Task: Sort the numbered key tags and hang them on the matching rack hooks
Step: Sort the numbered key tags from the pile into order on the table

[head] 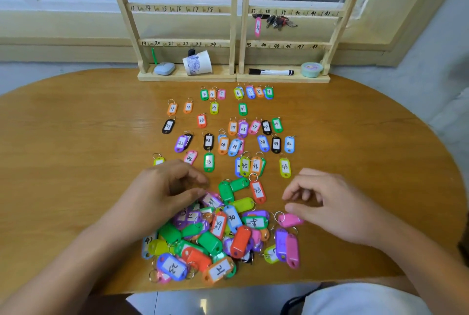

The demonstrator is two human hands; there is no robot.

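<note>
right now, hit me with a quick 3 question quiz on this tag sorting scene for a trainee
1. True or false: a pink tag already hangs on the rack.
2. Which lies beside the marker on the rack's base? A) a tub B) scissors C) a phone
3. What colour is tag 48?
Key: 1 true; 2 A; 3 yellow.
</note>
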